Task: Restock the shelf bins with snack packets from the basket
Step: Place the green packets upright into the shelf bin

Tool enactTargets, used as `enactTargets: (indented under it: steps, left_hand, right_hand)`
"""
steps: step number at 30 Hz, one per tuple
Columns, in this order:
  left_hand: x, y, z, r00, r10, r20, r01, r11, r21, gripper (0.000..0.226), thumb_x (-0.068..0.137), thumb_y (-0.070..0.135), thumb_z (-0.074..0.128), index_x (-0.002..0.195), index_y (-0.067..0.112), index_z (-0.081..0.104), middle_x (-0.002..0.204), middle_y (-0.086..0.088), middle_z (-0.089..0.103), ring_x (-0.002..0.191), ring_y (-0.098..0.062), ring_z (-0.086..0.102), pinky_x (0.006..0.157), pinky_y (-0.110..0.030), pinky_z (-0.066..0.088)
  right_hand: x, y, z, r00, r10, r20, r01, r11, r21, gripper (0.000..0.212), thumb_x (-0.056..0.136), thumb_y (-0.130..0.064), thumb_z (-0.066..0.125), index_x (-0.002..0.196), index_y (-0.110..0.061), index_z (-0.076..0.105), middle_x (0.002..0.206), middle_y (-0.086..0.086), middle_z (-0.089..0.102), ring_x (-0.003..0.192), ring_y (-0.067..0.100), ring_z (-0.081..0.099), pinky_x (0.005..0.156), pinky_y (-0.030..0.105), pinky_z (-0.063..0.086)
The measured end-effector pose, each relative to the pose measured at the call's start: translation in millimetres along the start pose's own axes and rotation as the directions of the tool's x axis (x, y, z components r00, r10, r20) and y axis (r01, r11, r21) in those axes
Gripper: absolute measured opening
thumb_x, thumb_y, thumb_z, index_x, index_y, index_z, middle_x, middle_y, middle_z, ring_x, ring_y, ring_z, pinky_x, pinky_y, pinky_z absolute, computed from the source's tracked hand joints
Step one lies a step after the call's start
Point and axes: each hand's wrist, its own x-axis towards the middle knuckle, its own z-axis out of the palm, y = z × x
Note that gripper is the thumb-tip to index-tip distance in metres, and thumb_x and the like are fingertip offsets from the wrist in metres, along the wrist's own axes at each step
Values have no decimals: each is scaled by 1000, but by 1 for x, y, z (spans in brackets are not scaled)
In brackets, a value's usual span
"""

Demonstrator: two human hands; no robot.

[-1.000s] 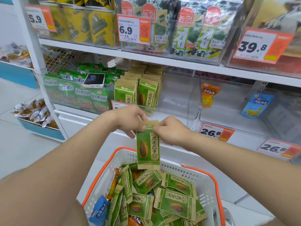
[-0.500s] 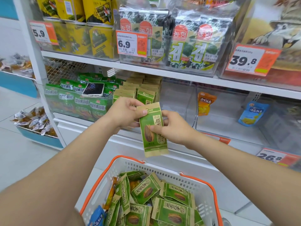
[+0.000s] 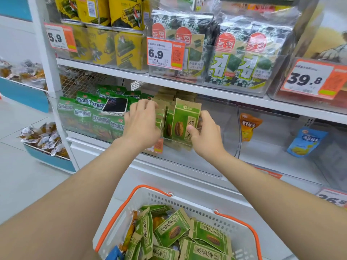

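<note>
A green and tan sunflower seed packet [image 3: 185,121] stands upright at the front of a clear shelf bin [image 3: 221,147], in front of a row of like packets. My right hand [image 3: 203,136] pinches its right edge. My left hand [image 3: 142,124] rests with fingers spread against the tops of the packets [image 3: 161,113] just left of it. Below, a white basket with orange handles [image 3: 120,218] holds several more green seed packets [image 3: 173,230], plus orange and blue ones at its left side.
A phone [image 3: 115,106] lies on green packets in the left bin. Right-hand bins hold one orange packet [image 3: 248,126] and one blue packet [image 3: 305,142]. Seaweed packs and price tags fill the shelf above. A blue floor bin [image 3: 47,141] of wrapped snacks stands at the left.
Both hands lifted the seed packet out of the basket and carried it up into the shelf bin. My left hand let go of it and moved onto the neighbouring packets.
</note>
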Motion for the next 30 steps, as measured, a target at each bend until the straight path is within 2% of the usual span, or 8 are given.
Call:
enactTargets:
  steps: [2, 5, 10, 15, 19, 23, 27, 30]
  left_hand:
    - [5, -5, 4, 999, -9, 47, 8, 1000, 18, 73, 82, 19, 75, 146, 19, 40, 157, -5, 35, 147, -31, 28, 117, -56, 29]
    - [10, -10, 9, 996, -16, 86, 12, 999, 52, 80, 82, 24, 78, 150, 18, 37, 163, -6, 29, 153, -31, 22, 121, -59, 23]
    - [14, -14, 9, 994, -19, 106, 12, 998, 65, 88, 78, 25, 82, 152, 17, 35, 158, -5, 35, 148, -30, 30, 119, -56, 25]
    - [16, -14, 9, 993, -17, 114, 11, 999, 49, 85, 77, 22, 82, 149, 19, 36, 152, -5, 40, 140, -33, 39, 116, -57, 26]
    - [14, -9, 10, 995, -16, 100, 10, 998, 59, 83, 76, 20, 81, 146, 20, 37, 149, -7, 40, 137, -36, 38, 113, -57, 28]
    - [10, -5, 8, 999, 23, 41, -25, 998, 58, 82, 74, 16, 82, 144, 22, 39, 148, -9, 37, 135, -37, 33, 110, -52, 31]
    - [2, 1, 3, 978, 181, -99, -174, 982, 79, 56, 72, 12, 78, 119, 24, 50, 121, -4, 40, 111, -30, 36, 91, -42, 35]
    - [-5, 2, -7, 974, 224, 17, -224, 975, 8, 26, 76, 16, 72, 89, 28, 54, 96, 4, 53, 96, -26, 51, 78, -43, 48]
  right_hand:
    - [9, 0, 7, 997, 72, 22, -72, 997, -24, 18, 96, -22, 71, 108, -19, 57, 97, -2, 68, 99, 32, 59, 76, 38, 44]
    - [20, -1, 15, 981, 181, 65, -176, 981, -77, 23, 90, -23, 81, 101, -9, 67, 88, 7, 68, 84, 15, 53, 61, 32, 37]
    - [33, -2, 33, 969, 246, 39, -239, 963, -120, 36, 81, -29, 90, 91, 1, 73, 86, 15, 73, 81, 19, 45, 70, 37, 41]
    - [38, -5, 41, 973, 232, -16, -231, 958, -172, 44, 79, -32, 91, 84, 6, 70, 83, 17, 72, 82, 23, 52, 72, 39, 50]
    - [32, -4, 40, 972, 234, -24, -235, 960, -155, 41, 81, -35, 89, 94, -7, 61, 92, 4, 61, 84, 21, 46, 68, 35, 40]
    - [27, -5, 37, 969, 247, -21, -246, 950, -191, 43, 79, -40, 89, 91, -14, 56, 92, 1, 59, 87, 23, 54, 64, 34, 41]
    - [14, -14, 23, 995, 97, -15, -97, 959, -266, 18, 85, -26, 68, 78, -21, 52, 80, 1, 63, 79, 28, 61, 59, 36, 47]
    - [-2, -18, 12, 980, -138, 145, 172, 951, -258, 12, 77, -22, 56, 70, -23, 46, 66, -4, 59, 69, 25, 58, 60, 40, 53]
